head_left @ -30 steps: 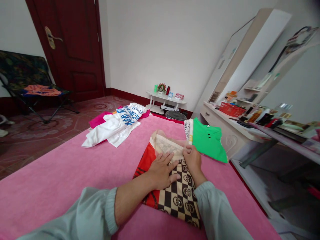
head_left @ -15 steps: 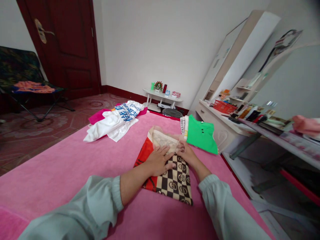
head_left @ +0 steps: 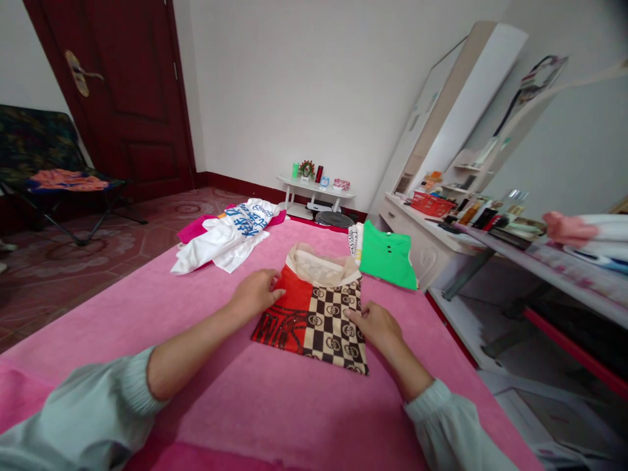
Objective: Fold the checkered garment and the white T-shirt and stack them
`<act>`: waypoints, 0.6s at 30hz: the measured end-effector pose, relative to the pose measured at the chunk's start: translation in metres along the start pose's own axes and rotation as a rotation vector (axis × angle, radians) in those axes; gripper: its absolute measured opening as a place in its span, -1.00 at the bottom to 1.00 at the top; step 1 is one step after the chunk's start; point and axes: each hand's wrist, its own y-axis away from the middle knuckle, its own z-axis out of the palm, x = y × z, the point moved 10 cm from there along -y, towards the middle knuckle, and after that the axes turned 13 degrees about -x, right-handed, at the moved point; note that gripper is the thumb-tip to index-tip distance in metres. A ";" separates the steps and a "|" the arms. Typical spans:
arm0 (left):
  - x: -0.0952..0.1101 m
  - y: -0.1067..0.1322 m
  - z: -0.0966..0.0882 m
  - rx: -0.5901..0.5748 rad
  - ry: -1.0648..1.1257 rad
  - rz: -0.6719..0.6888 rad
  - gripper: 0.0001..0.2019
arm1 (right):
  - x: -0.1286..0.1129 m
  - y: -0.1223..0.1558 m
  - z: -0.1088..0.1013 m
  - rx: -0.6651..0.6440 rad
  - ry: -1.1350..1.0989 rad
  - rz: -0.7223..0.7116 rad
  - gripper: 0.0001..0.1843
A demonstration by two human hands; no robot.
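Note:
A folded shirt (head_left: 286, 320), half red with dark lettering and half cream-and-black checked, lies flat on the pink bed cover. Its pale sheer collar (head_left: 321, 267) faces away from me. My left hand (head_left: 255, 293) is at the shirt's left edge, fingers curled against it and thumb over the red cloth. At the right edge, my right hand (head_left: 380, 327) has its thumb on top of the checked part, with its other fingers bent around the side and partly hidden. Both hands are closed on the shirt's edges.
A loose pile with a white printed shirt (head_left: 220, 239) lies at the bed's far left. Folded clothes with a green shirt (head_left: 387, 255) on top lie at the far right. Beyond the bed's right side stand a dresser (head_left: 417, 229) and a shelf table (head_left: 530, 261).
My hands have parted from the middle of the shirt to its two side edges. More of the red front and the collar now shows, and the shirt lies flatter.

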 end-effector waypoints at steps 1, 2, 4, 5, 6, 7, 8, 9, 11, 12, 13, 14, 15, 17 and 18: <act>-0.009 0.003 -0.003 -0.021 -0.036 -0.066 -0.62 | -0.004 0.000 0.000 0.006 -0.013 -0.019 -0.61; -0.016 0.005 -0.003 -0.054 -0.061 -0.117 -0.61 | -0.007 -0.001 0.000 0.016 -0.027 -0.041 -0.66; -0.024 0.010 -0.003 -0.116 -0.086 -0.186 -0.56 | -0.012 -0.003 0.000 0.042 -0.061 -0.082 -0.74; -0.025 0.012 -0.002 -0.139 -0.083 -0.200 -0.53 | -0.013 -0.004 -0.001 0.061 -0.080 -0.099 -0.76; -0.026 0.014 -0.001 -0.158 -0.068 -0.206 -0.52 | -0.014 -0.005 -0.003 0.086 -0.102 -0.115 -0.76; -0.026 0.014 0.001 -0.172 -0.044 -0.208 -0.52 | -0.015 -0.005 -0.004 0.115 -0.124 -0.132 -0.77; -0.026 0.015 0.004 -0.184 -0.014 -0.205 -0.54 | -0.015 -0.004 -0.006 0.145 -0.149 -0.148 -0.79; -0.026 0.014 0.008 -0.198 0.017 -0.198 -0.56 | -0.016 -0.004 -0.007 0.172 -0.181 -0.166 -0.83; -0.027 0.012 0.017 -0.219 0.089 -0.176 -0.63 | -0.015 -0.003 -0.006 0.210 -0.276 -0.206 -0.87; -0.026 0.011 0.021 -0.217 0.136 -0.159 -0.68 | -0.015 -0.004 -0.005 0.222 -0.337 -0.230 -0.78; -0.026 0.009 0.025 -0.211 0.194 -0.138 -0.72 | -0.014 -0.005 -0.004 0.226 -0.404 -0.262 -0.65; -0.024 0.007 0.028 -0.202 0.261 -0.115 -0.75 | -0.015 -0.007 -0.002 0.221 -0.475 -0.300 -0.52; -0.022 0.005 0.030 -0.194 0.334 -0.092 -0.76 | -0.015 -0.010 0.000 0.202 -0.546 -0.338 -0.41; -0.011 0.001 0.030 -0.171 0.468 -0.029 -0.78 | -0.018 -0.018 0.004 0.134 -0.669 -0.395 -0.29; -0.002 -0.001 0.028 -0.150 0.515 0.013 -0.79 | -0.021 -0.022 0.005 0.096 -0.711 -0.415 -0.28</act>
